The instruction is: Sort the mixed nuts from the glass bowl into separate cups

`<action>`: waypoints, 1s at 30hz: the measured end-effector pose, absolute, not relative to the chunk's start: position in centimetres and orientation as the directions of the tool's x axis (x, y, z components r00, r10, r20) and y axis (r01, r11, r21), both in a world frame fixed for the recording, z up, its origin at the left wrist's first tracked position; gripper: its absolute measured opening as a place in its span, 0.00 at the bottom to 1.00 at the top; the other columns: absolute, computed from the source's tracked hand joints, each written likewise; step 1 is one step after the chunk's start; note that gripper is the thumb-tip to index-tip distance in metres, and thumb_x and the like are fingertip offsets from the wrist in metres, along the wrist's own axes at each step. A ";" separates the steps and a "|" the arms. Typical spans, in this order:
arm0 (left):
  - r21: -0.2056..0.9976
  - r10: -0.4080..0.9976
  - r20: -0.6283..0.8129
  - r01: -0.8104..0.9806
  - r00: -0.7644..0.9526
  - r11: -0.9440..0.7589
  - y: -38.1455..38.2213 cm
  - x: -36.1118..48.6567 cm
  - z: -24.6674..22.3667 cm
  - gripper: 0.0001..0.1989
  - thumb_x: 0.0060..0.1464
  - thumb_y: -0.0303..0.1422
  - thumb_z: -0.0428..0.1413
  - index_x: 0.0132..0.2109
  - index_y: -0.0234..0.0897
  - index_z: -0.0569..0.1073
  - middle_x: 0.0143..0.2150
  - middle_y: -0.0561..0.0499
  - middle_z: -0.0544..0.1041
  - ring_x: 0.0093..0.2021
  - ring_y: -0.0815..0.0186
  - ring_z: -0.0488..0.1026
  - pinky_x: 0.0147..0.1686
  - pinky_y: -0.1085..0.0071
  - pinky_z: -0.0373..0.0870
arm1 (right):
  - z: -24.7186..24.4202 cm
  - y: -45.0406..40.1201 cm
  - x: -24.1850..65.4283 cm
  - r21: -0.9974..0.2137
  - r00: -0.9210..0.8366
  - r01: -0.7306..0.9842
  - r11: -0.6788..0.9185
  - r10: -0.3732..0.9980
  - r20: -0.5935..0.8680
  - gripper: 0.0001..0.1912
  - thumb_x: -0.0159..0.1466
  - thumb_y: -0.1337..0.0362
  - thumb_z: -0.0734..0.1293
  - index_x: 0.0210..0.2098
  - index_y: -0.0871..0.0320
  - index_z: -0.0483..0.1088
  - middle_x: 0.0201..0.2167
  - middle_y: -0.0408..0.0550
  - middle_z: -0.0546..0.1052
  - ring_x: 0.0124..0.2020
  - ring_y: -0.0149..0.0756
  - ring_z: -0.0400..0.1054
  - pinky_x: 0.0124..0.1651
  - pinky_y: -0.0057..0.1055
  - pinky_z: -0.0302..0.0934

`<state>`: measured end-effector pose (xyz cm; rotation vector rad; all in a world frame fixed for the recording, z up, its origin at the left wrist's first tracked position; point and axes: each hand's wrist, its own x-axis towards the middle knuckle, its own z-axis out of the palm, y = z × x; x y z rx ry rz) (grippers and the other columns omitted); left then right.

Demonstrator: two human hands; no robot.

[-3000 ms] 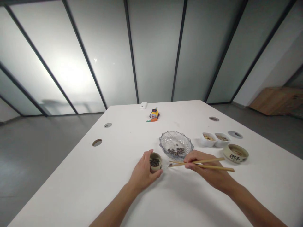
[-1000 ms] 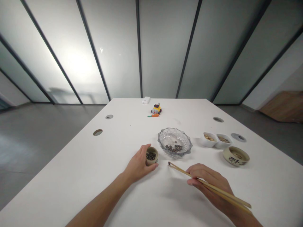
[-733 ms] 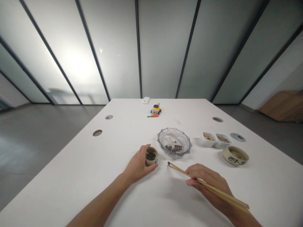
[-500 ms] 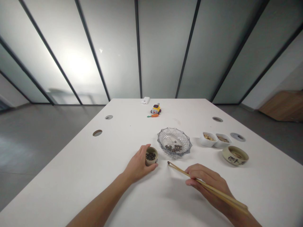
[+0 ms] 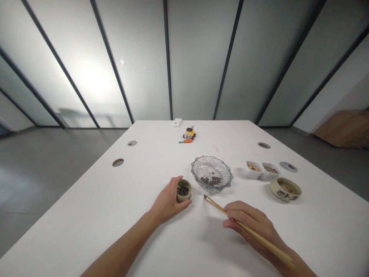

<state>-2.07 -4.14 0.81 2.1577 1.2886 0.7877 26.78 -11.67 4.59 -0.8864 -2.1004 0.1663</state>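
Observation:
My left hand (image 5: 168, 200) is wrapped around a small beige cup (image 5: 184, 198) standing on the table. Inside the cup lie several dark brown beans (image 5: 182, 190). In my right hand (image 5: 250, 221) is a pair of wooden chopsticks (image 5: 216, 205), their tips pinching a single dark bean (image 5: 205, 196) just to the right of the cup. Behind the chopstick tips sits a scalloped clear glass bowl (image 5: 196, 177), with more dark beans (image 5: 211, 181) on its bottom.
Right of the glass bowl stand a white two-part dish (image 5: 253, 175) with pale pieces and a beige bowl (image 5: 284, 195) with dark lettering. Farther back on the white table (image 5: 86, 196) are a toy carrot (image 5: 188, 141), a yellow toy car (image 5: 189, 133) and a white box (image 5: 177, 122).
My right hand and the chopsticks have shifted very slightly left and up, still gripping the bean. My left hand stays on the cup.

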 end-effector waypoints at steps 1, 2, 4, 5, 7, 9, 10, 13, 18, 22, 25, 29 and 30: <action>0.673 0.896 0.219 0.605 0.386 -0.426 -4.1 -2.1 0.8 0.38 0.55 0.37 0.65 0.68 0.41 0.59 0.63 0.40 0.70 0.61 0.50 0.73 0.62 0.52 0.70 | 4.6 -11.7 26.8 -0.388 -0.417 0.537 0.749 0.635 0.650 0.06 0.69 0.61 0.70 0.36 0.55 0.77 0.32 0.49 0.80 0.31 0.35 0.77 0.35 0.26 0.72; 0.673 0.896 0.218 0.605 0.387 -0.425 -4.1 -2.1 0.8 0.38 0.55 0.36 0.65 0.68 0.41 0.59 0.63 0.40 0.70 0.61 0.50 0.73 0.62 0.52 0.70 | 4.6 -11.6 26.7 -0.370 -0.426 0.541 0.756 0.625 0.654 0.06 0.69 0.61 0.70 0.36 0.55 0.77 0.31 0.49 0.80 0.31 0.35 0.77 0.35 0.25 0.72; 0.674 0.897 0.216 0.606 0.386 -0.423 -4.1 -2.1 0.8 0.38 0.55 0.36 0.65 0.68 0.41 0.59 0.63 0.40 0.70 0.61 0.50 0.73 0.63 0.52 0.70 | 4.5 -11.6 26.7 -0.330 -0.441 0.549 0.768 0.602 0.665 0.06 0.69 0.61 0.70 0.37 0.55 0.77 0.32 0.50 0.80 0.31 0.35 0.77 0.35 0.25 0.72; 0.674 0.897 0.215 0.606 0.386 -0.423 -4.1 -2.1 0.8 0.38 0.55 0.36 0.65 0.68 0.41 0.59 0.63 0.40 0.70 0.62 0.50 0.73 0.63 0.52 0.70 | 4.5 -11.6 26.7 -0.314 -0.446 0.554 0.771 0.593 0.670 0.06 0.69 0.62 0.70 0.37 0.56 0.77 0.32 0.50 0.80 0.31 0.35 0.77 0.35 0.25 0.72; 0.673 0.897 0.218 0.606 0.385 -0.424 -4.1 -2.1 0.8 0.38 0.55 0.36 0.65 0.68 0.41 0.59 0.63 0.40 0.70 0.62 0.49 0.72 0.63 0.52 0.69 | 4.5 -11.6 26.6 -0.293 -0.452 0.560 0.775 0.582 0.676 0.05 0.69 0.63 0.70 0.37 0.56 0.77 0.32 0.51 0.80 0.31 0.35 0.77 0.35 0.25 0.72; 0.672 0.895 0.224 0.604 0.386 -0.428 -4.1 -2.1 0.8 0.38 0.55 0.36 0.65 0.68 0.41 0.59 0.63 0.40 0.70 0.62 0.49 0.72 0.63 0.52 0.69 | 4.5 -11.6 26.6 -0.288 -0.450 0.564 0.774 0.580 0.678 0.05 0.69 0.63 0.70 0.37 0.57 0.77 0.32 0.51 0.80 0.31 0.35 0.77 0.35 0.25 0.72; 0.673 0.895 0.225 0.603 0.385 -0.429 -4.1 -2.1 0.8 0.38 0.55 0.36 0.65 0.68 0.41 0.59 0.63 0.40 0.70 0.61 0.49 0.73 0.63 0.52 0.69 | 4.5 -11.6 26.6 -0.290 -0.449 0.569 0.770 0.586 0.675 0.06 0.69 0.62 0.70 0.37 0.56 0.77 0.32 0.51 0.80 0.31 0.35 0.77 0.35 0.25 0.72; 0.672 0.896 0.219 0.606 0.386 -0.425 -4.1 -2.1 0.8 0.38 0.55 0.36 0.65 0.68 0.41 0.58 0.63 0.39 0.70 0.61 0.49 0.72 0.63 0.51 0.70 | 4.5 -11.7 26.6 -0.302 -0.444 0.586 0.752 0.610 0.656 0.07 0.69 0.61 0.69 0.35 0.55 0.77 0.32 0.50 0.80 0.31 0.35 0.77 0.34 0.25 0.72; 0.672 0.900 0.208 0.613 0.384 -0.417 -4.1 -2.0 0.8 0.38 0.55 0.36 0.65 0.68 0.40 0.58 0.63 0.39 0.70 0.62 0.49 0.72 0.63 0.51 0.70 | 4.4 -11.6 26.7 -0.305 -0.439 0.565 0.767 0.592 0.676 0.05 0.68 0.62 0.70 0.37 0.55 0.77 0.33 0.50 0.80 0.32 0.35 0.77 0.34 0.25 0.72; 0.674 0.898 0.209 0.608 0.388 -0.419 -4.1 -2.0 0.9 0.38 0.55 0.36 0.65 0.68 0.40 0.59 0.63 0.39 0.70 0.62 0.49 0.72 0.63 0.52 0.69 | 4.1 -11.6 26.1 -0.251 -0.460 0.550 0.796 0.540 0.705 0.02 0.68 0.66 0.70 0.42 0.55 0.76 0.34 0.50 0.81 0.34 0.35 0.78 0.35 0.26 0.72; 0.675 0.897 0.210 0.606 0.389 -0.421 -4.1 -2.0 0.9 0.38 0.55 0.36 0.65 0.68 0.39 0.58 0.63 0.39 0.70 0.62 0.49 0.72 0.63 0.52 0.69 | 3.9 -11.5 25.5 -0.196 -0.490 0.520 0.832 0.478 0.729 0.03 0.69 0.69 0.70 0.43 0.56 0.74 0.33 0.48 0.79 0.34 0.35 0.76 0.35 0.26 0.71; 0.666 0.892 0.215 0.609 0.397 -0.431 -4.1 -2.0 0.7 0.38 0.56 0.36 0.65 0.68 0.39 0.58 0.63 0.39 0.70 0.62 0.50 0.72 0.63 0.52 0.69 | 3.5 -11.4 25.3 -0.179 -0.496 0.520 0.835 0.466 0.733 0.03 0.69 0.70 0.69 0.42 0.58 0.73 0.34 0.49 0.79 0.36 0.36 0.76 0.37 0.27 0.72; 0.664 0.892 0.215 0.610 0.398 -0.432 -4.1 -2.0 0.7 0.38 0.55 0.36 0.65 0.68 0.39 0.58 0.63 0.39 0.70 0.62 0.50 0.72 0.63 0.52 0.69 | 3.4 -11.3 25.4 -0.180 -0.495 0.526 0.831 0.472 0.729 0.03 0.69 0.70 0.69 0.42 0.58 0.73 0.35 0.49 0.79 0.37 0.36 0.76 0.37 0.28 0.72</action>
